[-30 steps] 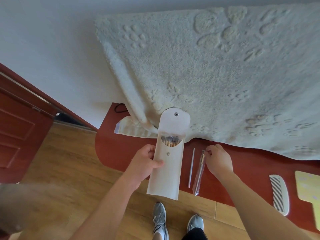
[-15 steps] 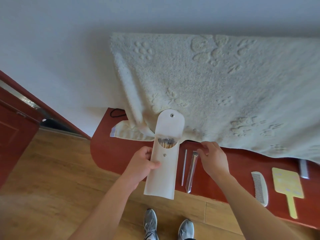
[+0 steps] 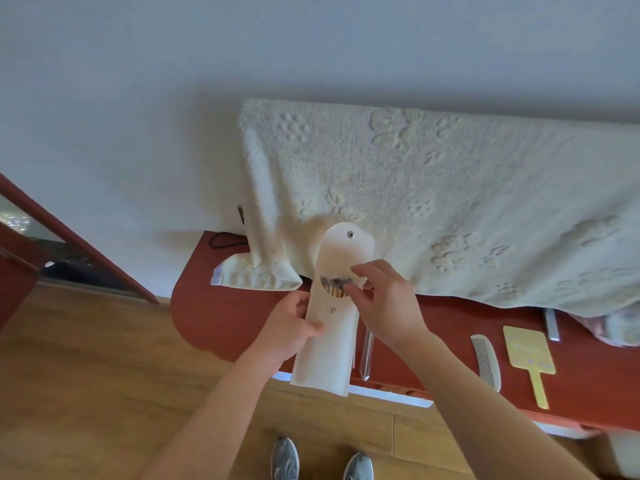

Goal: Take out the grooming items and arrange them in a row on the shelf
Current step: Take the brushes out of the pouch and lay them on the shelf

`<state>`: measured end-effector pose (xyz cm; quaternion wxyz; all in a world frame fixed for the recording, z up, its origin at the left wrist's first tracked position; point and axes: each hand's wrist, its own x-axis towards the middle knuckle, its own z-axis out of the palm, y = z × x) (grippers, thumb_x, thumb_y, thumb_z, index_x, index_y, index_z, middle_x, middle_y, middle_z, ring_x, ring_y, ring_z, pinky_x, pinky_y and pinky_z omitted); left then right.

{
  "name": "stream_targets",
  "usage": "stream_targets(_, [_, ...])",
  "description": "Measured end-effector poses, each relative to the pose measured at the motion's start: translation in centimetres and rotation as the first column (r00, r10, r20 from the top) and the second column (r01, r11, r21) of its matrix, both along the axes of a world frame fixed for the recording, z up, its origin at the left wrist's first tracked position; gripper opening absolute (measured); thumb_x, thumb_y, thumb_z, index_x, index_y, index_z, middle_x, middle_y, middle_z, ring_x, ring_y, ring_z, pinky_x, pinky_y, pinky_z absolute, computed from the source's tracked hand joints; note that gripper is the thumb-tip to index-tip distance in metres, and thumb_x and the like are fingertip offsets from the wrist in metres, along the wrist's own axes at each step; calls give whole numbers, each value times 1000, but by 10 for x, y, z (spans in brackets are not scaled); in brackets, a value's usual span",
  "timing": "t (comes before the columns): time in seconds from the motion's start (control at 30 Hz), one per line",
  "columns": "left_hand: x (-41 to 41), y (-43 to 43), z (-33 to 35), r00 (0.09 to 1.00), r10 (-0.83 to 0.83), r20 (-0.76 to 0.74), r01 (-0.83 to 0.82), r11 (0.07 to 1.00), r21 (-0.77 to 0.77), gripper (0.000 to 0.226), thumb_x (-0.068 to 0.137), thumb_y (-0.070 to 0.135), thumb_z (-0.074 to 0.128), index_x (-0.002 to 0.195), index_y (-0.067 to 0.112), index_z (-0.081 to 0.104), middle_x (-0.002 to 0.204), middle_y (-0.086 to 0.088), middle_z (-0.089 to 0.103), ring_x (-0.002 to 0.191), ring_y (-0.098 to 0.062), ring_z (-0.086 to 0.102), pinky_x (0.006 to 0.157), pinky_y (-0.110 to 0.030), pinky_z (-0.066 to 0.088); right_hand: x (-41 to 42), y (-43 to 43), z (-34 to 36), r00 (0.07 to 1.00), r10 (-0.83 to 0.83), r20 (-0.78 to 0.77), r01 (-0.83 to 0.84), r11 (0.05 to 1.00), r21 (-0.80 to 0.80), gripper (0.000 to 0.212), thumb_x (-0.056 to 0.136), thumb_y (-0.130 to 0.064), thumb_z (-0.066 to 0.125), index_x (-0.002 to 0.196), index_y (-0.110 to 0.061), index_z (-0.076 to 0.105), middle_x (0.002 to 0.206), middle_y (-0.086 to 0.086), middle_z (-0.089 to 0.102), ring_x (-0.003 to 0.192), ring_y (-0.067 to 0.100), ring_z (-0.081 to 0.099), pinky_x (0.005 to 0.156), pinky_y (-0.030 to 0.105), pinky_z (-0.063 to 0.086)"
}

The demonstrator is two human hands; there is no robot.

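A white pouch with its flap open stands over the red shelf. My left hand grips the pouch at its left edge. Several thin brush handles show in the pouch's mouth. My right hand is at that mouth, thumb and forefinger bent towards the handles; whether they pinch one I cannot tell. A clear-wrapped brush lies on the shelf just right of the pouch. Further right lie a white comb and a yellow hand mirror.
A cream towel hangs down the wall and drapes onto the back of the shelf. A metal strip lies behind the mirror. A dark red door frame is at the left, wooden floor and my shoes below.
My right hand let go of the wrapped brush on the shelf and rose to the pouch's mouth. The camera tilted, showing more wall and more of the shelf's right end.
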<state>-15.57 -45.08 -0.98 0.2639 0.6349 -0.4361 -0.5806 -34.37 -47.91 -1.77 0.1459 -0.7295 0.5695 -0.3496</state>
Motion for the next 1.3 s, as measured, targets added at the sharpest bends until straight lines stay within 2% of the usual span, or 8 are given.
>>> stream_targets(0.2, [4, 4, 5, 998, -57, -6, 57, 998, -37, 38, 83, -2, 69, 110, 23, 60, 100, 7, 76, 91, -10, 72, 82, -32, 55, 9, 1, 7, 996, 46, -76, -39, 995, 89, 30, 82, -26, 72, 109, -15, 67, 100, 0, 60, 74, 17, 56, 68, 32, 51])
stream_targets(0.37, [8, 8, 5, 997, -75, -9, 75, 997, -34, 41, 81, -3, 68, 111, 23, 59, 99, 6, 76, 92, -10, 72, 82, -32, 55, 14, 2, 12, 996, 45, -82, -34, 991, 129, 29, 81, -25, 73, 108, -17, 71, 100, -2, 58, 80, 18, 59, 71, 27, 49])
stream_targets(0.57, [11, 10, 7, 996, -87, -22, 86, 995, -44, 40, 81, -3, 68, 111, 23, 60, 99, 6, 76, 90, -9, 72, 78, -27, 53, 21, 3, 16, 998, 33, -59, -28, 997, 74, 20, 75, -19, 76, 95, -18, 75, 89, -5, 61, 68, 14, 56, 62, 28, 51])
stream_targets(0.77, [14, 11, 10, 995, -93, -20, 92, 994, -54, 39, 81, -3, 68, 110, 22, 60, 97, 5, 76, 90, -10, 72, 78, -27, 52, 28, 4, 19, 1000, 6, -20, -4, 998, 64, 7, 74, -14, 75, 80, -17, 73, 76, -13, 53, 57, 2, 43, 55, 10, 33])
stream_targets(0.93, [18, 15, 8, 995, -102, -15, 101, 993, -56, 40, 81, -1, 69, 111, 25, 60, 99, 5, 75, 92, -10, 72, 82, -31, 53, 33, 4, 20, 1000, -20, 18, 18, 994, 106, 9, 76, -14, 73, 69, -16, 67, 67, -12, 46, 55, 6, 43, 51, 17, 32])
stream_targets(1.07, [21, 17, 7, 993, -115, -21, 113, 992, -52, 40, 81, -1, 70, 112, 23, 60, 100, 5, 75, 93, -12, 72, 86, -33, 55, 35, 4, 20, 999, -33, 31, 29, 993, 115, 13, 77, -14, 69, 67, -15, 62, 67, -9, 51, 55, 9, 45, 50, 22, 34])
stream_targets(1.23, [24, 20, 6, 993, -118, -15, 117, 992, -37, 39, 82, 0, 69, 112, 22, 59, 100, 6, 75, 93, -11, 72, 84, -32, 54, 35, 1, 25, 993, -96, 65, 89, 990, 108, 13, 78, -16, 69, 67, -18, 63, 66, -12, 53, 57, 4, 48, 52, 12, 33])
stream_targets(1.3, [26, 21, 6, 993, -118, -6, 118, 993, -32, 39, 82, 0, 69, 113, 23, 59, 100, 7, 75, 92, -10, 71, 81, -30, 53, 35, -1, 28, 990, -120, 77, 111, 987, 113, 11, 79, -17, 68, 68, -18, 65, 68, -11, 57, 58, 4, 50, 54, 14, 35])
